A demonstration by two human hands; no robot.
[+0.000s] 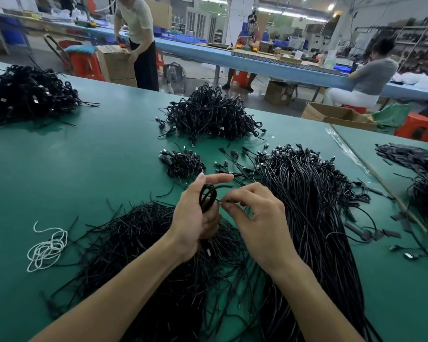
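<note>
The coiled cable (208,197) gripped in the left hand (195,218) has a smooth black plastic jacket with a faint sheen, and the thin twist tie (219,200) pinched by the right hand (260,218) looks matt black. The tabletop (84,169) is a smooth, matt green mat. On it, the cable bundle (307,193) at 3 o'clock shows semi-glossy jackets and bright metal plug tips, the white cord (47,248) at 8 o'clock looks like matt twisted fibre, and the cardboard box (336,116) at 1 o'clock is dull brown.
</note>
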